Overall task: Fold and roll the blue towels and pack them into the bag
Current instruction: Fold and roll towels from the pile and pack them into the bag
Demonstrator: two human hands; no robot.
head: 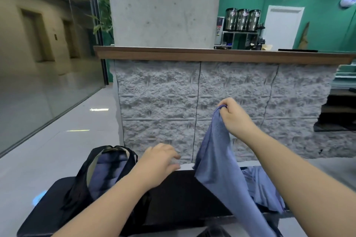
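While pinched by right hand (234, 115): towel (219, 161)

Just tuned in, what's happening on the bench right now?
A person's right hand pinches a blue towel by its top edge and holds it up, hanging unfolded. The left hand hovers open between it and the black bag, which shows blue cloth inside. More blue towels lie heaped on the dark bench.

bag (104, 175) L on bench (179, 188) | towel pile (260, 188) R | counter (212, 56) behind
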